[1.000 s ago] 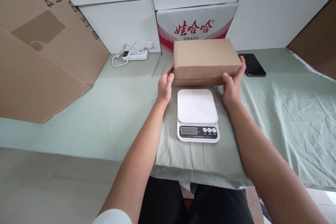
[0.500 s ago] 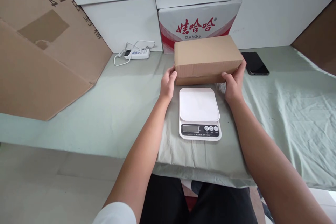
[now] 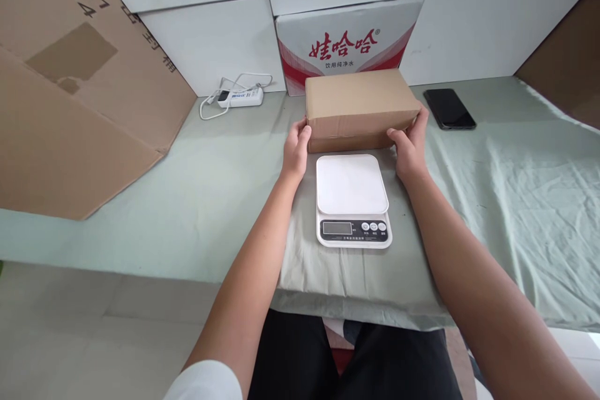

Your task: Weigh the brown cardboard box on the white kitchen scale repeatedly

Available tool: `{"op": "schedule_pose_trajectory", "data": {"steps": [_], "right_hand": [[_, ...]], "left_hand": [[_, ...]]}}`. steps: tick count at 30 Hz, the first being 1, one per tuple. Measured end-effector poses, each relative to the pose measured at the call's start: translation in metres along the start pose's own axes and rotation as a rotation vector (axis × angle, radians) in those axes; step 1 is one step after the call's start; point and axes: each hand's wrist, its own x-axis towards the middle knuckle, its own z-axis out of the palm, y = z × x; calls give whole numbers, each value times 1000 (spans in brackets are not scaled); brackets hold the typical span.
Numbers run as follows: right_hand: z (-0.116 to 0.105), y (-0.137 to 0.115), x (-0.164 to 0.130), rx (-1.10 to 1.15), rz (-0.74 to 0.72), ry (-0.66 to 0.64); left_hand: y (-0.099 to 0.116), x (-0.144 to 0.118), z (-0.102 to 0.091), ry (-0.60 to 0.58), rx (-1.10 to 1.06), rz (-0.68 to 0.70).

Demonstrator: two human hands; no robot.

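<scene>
Between my two hands is a plain brown cardboard box, just behind the scale. My left hand grips its left end, thumb at the near corner. With the thumb on the front face and fingers round the right end, my right hand holds the other side. A white digital kitchen scale lies flat in front of the box, between my forearms. Its display looks blank, and nothing sits on its platform.
A black phone lies right of the box. Further left is a white device with a coiled cable. A large carton stands at the left edge. White boxes and a red-lettered carton line the back of the green-clothed table.
The box sits slightly lower and closer to the table, still between both hands. The whole view has shifted a little.
</scene>
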Motion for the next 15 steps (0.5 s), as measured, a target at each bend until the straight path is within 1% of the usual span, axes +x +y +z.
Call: {"op": "schedule_pose_trajectory", "data": {"steps": [4, 11, 15], "right_hand": [[1, -3, -1, -31, 0, 5], [2, 1, 0, -16, 13, 4], [0, -2, -2, 28, 48, -2]], "left_hand": [[2, -1, 1, -7, 27, -39], [0, 0, 1, 6, 99, -46], [0, 0, -3, 44, 133, -65]]}}
